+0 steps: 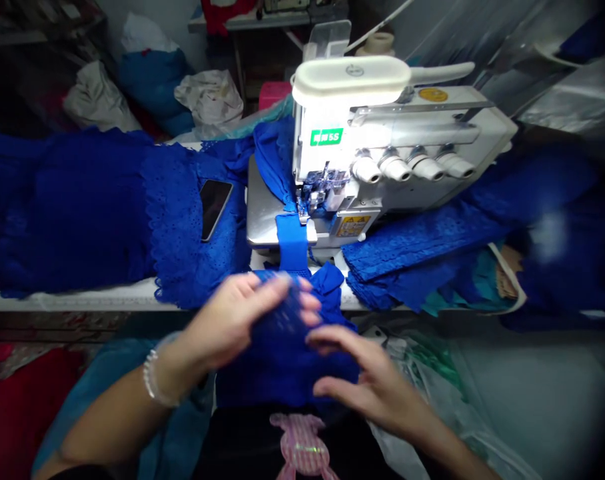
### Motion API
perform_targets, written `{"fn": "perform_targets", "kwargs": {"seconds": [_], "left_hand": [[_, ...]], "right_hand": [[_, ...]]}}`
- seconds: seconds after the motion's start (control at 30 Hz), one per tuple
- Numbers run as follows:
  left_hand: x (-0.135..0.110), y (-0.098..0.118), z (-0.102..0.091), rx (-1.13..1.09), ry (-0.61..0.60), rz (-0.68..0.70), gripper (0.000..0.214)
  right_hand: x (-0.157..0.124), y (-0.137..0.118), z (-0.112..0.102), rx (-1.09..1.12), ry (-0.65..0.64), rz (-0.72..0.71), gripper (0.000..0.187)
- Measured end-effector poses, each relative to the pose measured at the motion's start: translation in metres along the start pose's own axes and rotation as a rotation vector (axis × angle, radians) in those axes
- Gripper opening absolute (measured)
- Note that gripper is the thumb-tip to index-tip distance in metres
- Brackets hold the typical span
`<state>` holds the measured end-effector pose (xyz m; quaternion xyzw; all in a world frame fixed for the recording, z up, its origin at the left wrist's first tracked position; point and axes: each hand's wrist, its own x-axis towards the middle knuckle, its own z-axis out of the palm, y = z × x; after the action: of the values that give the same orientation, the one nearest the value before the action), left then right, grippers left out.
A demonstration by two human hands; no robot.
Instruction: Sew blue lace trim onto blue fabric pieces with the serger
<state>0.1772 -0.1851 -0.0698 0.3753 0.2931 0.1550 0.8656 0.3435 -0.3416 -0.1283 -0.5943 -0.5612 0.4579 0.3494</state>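
Observation:
A white overlock sewing machine point(397, 127) stands on the table with a blue fabric strip point(292, 240) running from under its presser foot toward me. Both hands work a bunched piece of blue lace fabric point(282, 360) over my lap. My left hand point(237, 320), with a bead bracelet at the wrist, has its fingers curled around the upper part of that fabric. My right hand point(367, 380) lies on the fabric's lower right side with its fingers spread. The hands are slightly smeared by motion.
A dark phone point(215, 207) lies on a pile of blue eyelet fabric point(107, 207) left of the machine. Stacked blue lace pieces point(422, 253) sit to the right. Bags and bundles point(152, 80) fill the back. Clear plastic point(432, 387) hangs at my right.

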Motion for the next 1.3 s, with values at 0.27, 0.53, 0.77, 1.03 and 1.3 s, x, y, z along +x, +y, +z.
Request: {"fn": "perform_targets", "kwargs": {"seconds": [0.27, 0.53, 0.77, 1.03, 1.3], "left_hand": [[0.011, -0.022, 0.001, 0.010, 0.058, -0.042, 0.027], [0.013, -0.032, -0.009, 0.097, 0.100, -0.008, 0.024], [0.047, 0.014, -0.016, 0.801, 0.371, 0.729, 0.019], [0.085, 0.024, -0.025, 1.268, 0.437, 0.902, 0.018], [0.069, 0.013, -0.021, 1.310, 0.504, 0.865, 0.016]], "right_hand": [[0.017, -0.006, 0.030, 0.515, -0.138, 0.163, 0.034], [0.038, 0.000, 0.030, 0.479, 0.209, 0.046, 0.042], [0.078, -0.013, 0.016, 0.205, 0.647, -0.113, 0.016], [0.105, 0.000, -0.003, 0.346, 0.598, -0.030, 0.019], [0.090, 0.002, 0.002, 0.321, 0.595, -0.042, 0.021]]}}
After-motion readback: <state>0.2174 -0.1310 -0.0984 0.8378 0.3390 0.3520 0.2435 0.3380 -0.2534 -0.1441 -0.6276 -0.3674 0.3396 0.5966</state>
